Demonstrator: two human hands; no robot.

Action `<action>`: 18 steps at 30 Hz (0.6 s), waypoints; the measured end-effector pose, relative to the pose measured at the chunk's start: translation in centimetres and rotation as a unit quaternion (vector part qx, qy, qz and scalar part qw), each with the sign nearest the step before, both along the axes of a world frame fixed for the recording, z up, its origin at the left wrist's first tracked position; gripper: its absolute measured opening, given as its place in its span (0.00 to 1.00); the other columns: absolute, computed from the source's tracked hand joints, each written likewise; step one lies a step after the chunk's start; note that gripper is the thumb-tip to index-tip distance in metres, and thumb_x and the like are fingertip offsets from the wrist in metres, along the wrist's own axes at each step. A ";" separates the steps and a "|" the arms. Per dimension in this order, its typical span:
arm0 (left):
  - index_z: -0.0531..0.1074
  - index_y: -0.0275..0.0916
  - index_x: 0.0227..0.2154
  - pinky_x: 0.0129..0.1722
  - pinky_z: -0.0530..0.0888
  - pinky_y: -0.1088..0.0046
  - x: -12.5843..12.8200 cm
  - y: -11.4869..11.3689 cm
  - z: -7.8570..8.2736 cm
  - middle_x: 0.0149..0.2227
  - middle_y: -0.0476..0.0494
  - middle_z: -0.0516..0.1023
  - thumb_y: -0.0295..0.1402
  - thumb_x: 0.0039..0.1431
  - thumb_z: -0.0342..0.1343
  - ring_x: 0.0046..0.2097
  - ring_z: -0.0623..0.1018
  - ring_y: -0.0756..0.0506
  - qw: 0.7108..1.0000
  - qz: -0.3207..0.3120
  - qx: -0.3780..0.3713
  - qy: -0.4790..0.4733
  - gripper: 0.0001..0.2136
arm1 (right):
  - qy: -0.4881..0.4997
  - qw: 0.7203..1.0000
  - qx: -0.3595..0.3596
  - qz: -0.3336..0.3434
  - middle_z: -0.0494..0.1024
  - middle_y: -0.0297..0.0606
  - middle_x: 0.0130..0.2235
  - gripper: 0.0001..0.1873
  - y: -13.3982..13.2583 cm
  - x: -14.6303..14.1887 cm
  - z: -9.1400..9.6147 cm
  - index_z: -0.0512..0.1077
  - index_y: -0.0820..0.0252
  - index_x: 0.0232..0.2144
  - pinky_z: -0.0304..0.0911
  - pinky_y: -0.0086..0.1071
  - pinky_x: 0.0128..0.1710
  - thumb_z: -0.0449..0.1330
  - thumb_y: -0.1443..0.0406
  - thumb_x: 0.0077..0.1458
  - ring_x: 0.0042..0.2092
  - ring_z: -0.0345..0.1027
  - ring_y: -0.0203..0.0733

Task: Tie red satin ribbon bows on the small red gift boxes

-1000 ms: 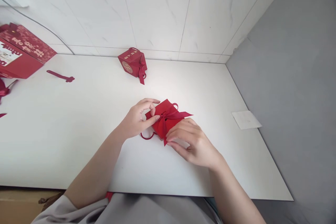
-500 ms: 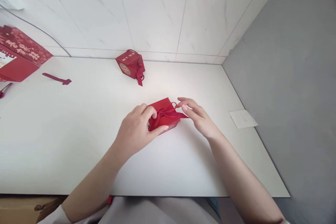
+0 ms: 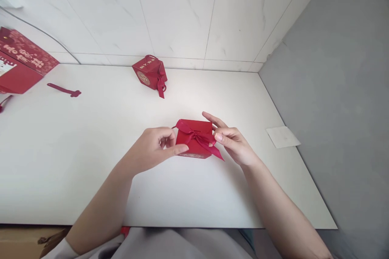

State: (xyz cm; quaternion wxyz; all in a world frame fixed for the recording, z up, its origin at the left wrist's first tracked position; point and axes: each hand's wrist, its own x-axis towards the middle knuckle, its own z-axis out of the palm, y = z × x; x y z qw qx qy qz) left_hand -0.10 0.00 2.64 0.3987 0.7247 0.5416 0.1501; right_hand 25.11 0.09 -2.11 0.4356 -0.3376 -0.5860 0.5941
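A small red gift box (image 3: 191, 127) sits on the white table with a dark-pink ribbon (image 3: 197, 134) tied in a bow across its top. One ribbon tail hangs over the front right corner. At the box's left side, my left hand (image 3: 154, 147) has its fingers curled and its thumb laid on the front left edge. My right hand (image 3: 234, 141) is at the right side, pinching the ribbon's right loop between thumb and a finger, with the index finger stretched out behind the box. Part of the box's right side is hidden by these fingers.
A second red gift box (image 3: 150, 73) with a bow stands near the tiled wall. At the far left are a large red box (image 3: 26, 71) with pale lettering and a dark-red strip (image 3: 64, 90). White paper (image 3: 282, 136) lies by the right edge, beside the grey wall.
The gift box has turned so its front faces me more squarely. My left hand has drawn back off its top to the left side; my right hand has closed on the ribbon.
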 end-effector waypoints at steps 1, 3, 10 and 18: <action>0.63 0.38 0.20 0.24 0.63 0.75 -0.1 0.0 0.1 0.23 0.51 0.66 0.51 0.57 0.55 0.24 0.64 0.52 0.999 0.016 -0.049 0.016 0.22 | -0.002 1.000 -0.003 -0.003 0.76 0.35 0.54 0.14 -0.1 0.0 0.0 0.78 0.50 0.24 0.56 0.43 0.62 0.61 0.56 0.59 0.70 0.43 0.47; 0.66 0.37 0.18 0.25 0.66 0.74 -0.2 0.2 0.2 0.21 0.49 0.70 0.54 0.59 0.51 0.22 0.68 0.52 0.988 0.024 -0.151 0.027 0.25 | -0.011 1.000 -0.009 -0.003 0.70 0.32 0.60 0.14 -0.2 0.1 0.1 0.77 0.51 0.23 0.55 0.42 0.63 0.62 0.57 0.58 0.70 0.45 0.48; 0.75 0.36 0.22 0.27 0.72 0.73 -0.2 0.8 0.5 0.24 0.43 0.80 0.55 0.55 0.55 0.25 0.79 0.46 0.951 -0.017 -0.310 -0.017 0.24 | -0.056 0.998 0.008 0.005 0.61 0.28 0.66 0.09 -0.4 0.1 0.6 0.82 0.48 0.31 0.55 0.40 0.63 0.62 0.57 0.59 0.70 0.43 0.49; 0.81 0.40 0.30 0.32 0.74 0.73 -0.2 0.6 0.6 0.30 0.42 0.84 0.52 0.56 0.56 0.33 0.83 0.44 0.925 -0.089 -0.368 -0.018 0.19 | -0.045 0.999 -0.014 -0.006 0.63 0.29 0.65 0.11 -0.6 0.0 0.6 0.82 0.47 0.32 0.55 0.42 0.64 0.62 0.54 0.58 0.67 0.52 0.51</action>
